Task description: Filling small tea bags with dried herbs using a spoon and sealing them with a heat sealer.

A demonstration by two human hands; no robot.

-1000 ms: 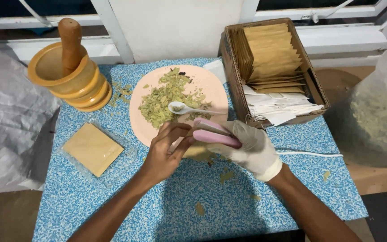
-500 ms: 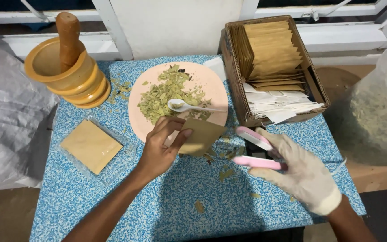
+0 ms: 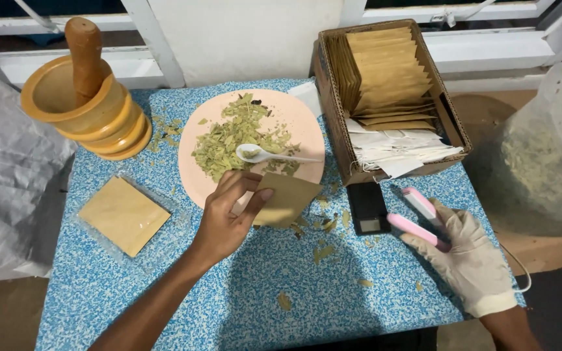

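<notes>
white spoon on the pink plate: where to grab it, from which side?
Take the white spoon by the free end of its handle, coming from the right, probably with a pinch from above. The bowl lies left, sunk in the dried leaves, while the slim handle runs right across bare pink plate, with room around it. The left hand holding the brown packet sits just below, so stay clear of it.

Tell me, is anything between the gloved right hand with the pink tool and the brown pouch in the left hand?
Only the small black scale lies between the right hand and the brown pouch.
</notes>
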